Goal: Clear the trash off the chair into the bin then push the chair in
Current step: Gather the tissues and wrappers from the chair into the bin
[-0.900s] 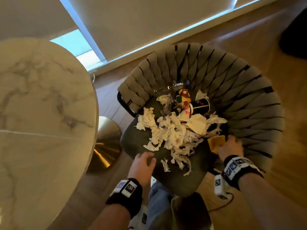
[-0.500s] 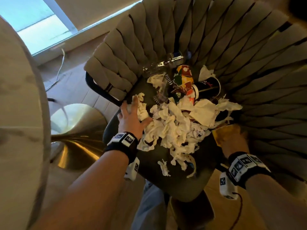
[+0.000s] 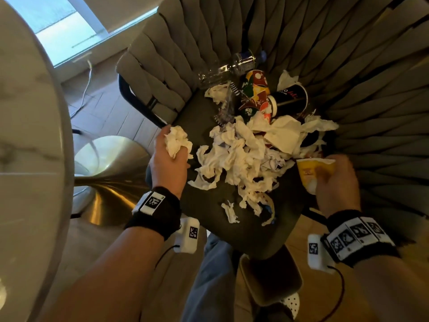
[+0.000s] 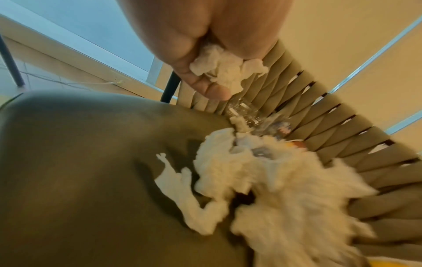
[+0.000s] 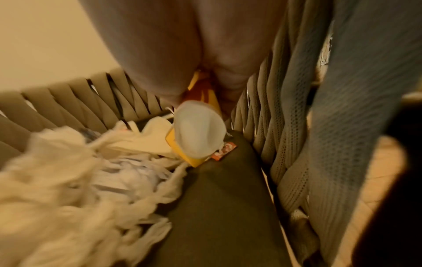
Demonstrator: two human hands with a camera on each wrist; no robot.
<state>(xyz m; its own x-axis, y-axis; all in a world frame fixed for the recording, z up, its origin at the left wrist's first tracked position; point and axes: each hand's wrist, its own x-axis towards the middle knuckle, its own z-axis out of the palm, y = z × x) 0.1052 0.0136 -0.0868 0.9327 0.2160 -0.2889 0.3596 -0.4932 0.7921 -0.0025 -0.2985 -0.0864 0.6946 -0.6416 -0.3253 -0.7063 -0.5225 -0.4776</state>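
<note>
A dark-seated chair with a woven strap back carries a heap of torn white tissue, a clear plastic bottle, a patterned paper cup and a black cup. My left hand at the seat's left edge grips a crumpled tissue wad, also the tissue wad in the left wrist view. My right hand at the seat's right side holds a squashed yellow paper cup, whose white inside shows in the right wrist view.
A round marble table with a brass base stands close on the left. A white cable runs over the wooden floor by the window. My jeans leg is below the seat's front edge. No bin is visible.
The view has closed in on the chair. My left hand went from the seat's front edge to the left of the heap and closed on a tissue wad. The right hand raised the yellow cup.
</note>
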